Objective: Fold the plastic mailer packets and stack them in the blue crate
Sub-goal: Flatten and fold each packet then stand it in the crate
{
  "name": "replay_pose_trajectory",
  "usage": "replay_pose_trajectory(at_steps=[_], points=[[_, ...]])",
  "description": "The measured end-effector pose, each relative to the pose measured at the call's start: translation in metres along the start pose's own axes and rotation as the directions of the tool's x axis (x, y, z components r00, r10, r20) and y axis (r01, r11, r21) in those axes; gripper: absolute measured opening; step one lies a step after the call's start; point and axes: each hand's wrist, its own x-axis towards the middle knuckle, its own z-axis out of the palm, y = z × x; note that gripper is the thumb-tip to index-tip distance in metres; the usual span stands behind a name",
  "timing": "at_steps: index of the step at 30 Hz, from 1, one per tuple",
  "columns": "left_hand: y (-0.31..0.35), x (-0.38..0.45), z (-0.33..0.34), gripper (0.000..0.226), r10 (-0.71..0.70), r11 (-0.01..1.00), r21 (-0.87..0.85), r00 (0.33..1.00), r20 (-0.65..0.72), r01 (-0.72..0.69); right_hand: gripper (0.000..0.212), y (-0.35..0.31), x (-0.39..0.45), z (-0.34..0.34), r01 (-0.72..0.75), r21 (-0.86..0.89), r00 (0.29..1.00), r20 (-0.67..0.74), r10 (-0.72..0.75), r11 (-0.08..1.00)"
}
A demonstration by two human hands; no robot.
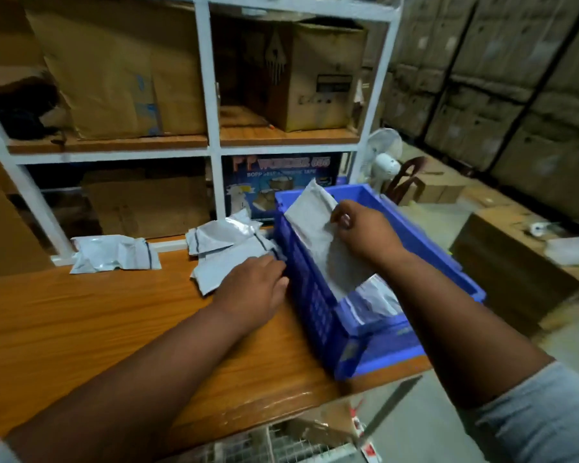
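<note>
A blue crate (315,305) stands at the right end of the wooden table. My right hand (365,232) pinches the upper edge of a grey mailer packet (325,242) that leans tilted inside the crate against its left wall. Another packet (378,302) lies at the crate's bottom. My left hand (258,289) rests with curled fingers on a grey packet (224,269) lying on the table beside the crate; whether it grips the packet I cannot tell. Two more crumpled packets sit further back, one at centre (221,233) and one at left (114,253).
A white shelf frame (211,95) with cardboard boxes rises behind the table. A small white fan (383,155) stands behind the crate. Stacked cartons fill the right side. The table's front edge (281,406) runs below my arms, with a wire rack beneath.
</note>
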Motion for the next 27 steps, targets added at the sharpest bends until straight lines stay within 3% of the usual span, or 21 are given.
replay_pose_trajectory(at_steps=[5, 8, 13, 18, 21, 23, 25, 27], points=[[0.036, 0.037, 0.036, 0.079, 0.033, 0.988, 0.121, 0.906, 0.421, -0.092, 0.033, 0.060, -0.006, -0.005, -0.081, -0.264, 0.985, 0.124, 0.117, 0.961], [0.040, 0.031, 0.055, 0.085, 0.008, 0.989, 0.131, 0.903, 0.430, -0.071, 0.034, 0.079, -0.013, 0.015, -0.093, -0.356, 0.947, 0.258, 0.193, 0.930], [0.046, 0.029, 0.046, 0.086, 0.002, 0.995, 0.089, 0.893, 0.451, -0.047, 0.025, 0.083, -0.022, 0.048, 0.069, -0.448, 0.837, 0.512, 0.193, 0.891], [0.044, 0.028, 0.047, 0.086, 0.011, 0.997, 0.066, 0.891, 0.453, -0.046, 0.030, 0.097, -0.008, 0.060, 0.259, -0.626, 0.807, 0.559, 0.192, 0.735], [0.042, 0.028, 0.050, 0.086, 0.011, 0.997, 0.062, 0.890, 0.455, -0.044, 0.042, 0.095, -0.001, 0.050, 0.461, -0.660, 0.767, 0.633, 0.109, 0.593], [0.040, 0.029, 0.052, 0.086, 0.017, 0.997, 0.058, 0.893, 0.450, -0.048, 0.057, 0.092, 0.010, 0.046, 0.648, -0.632, 0.725, 0.683, -0.090, 0.426], [0.040, 0.029, 0.052, 0.086, 0.019, 0.998, 0.050, 0.895, 0.445, -0.046, 0.072, 0.089, 0.019, 0.051, 0.830, -0.531, 0.558, 0.782, -0.279, 0.172], [0.040, 0.028, 0.052, 0.086, 0.013, 0.998, 0.050, 0.896, 0.445, -0.039, 0.090, 0.094, 0.027, 0.059, 0.896, -0.443, 0.436, 0.868, -0.240, 0.025]])
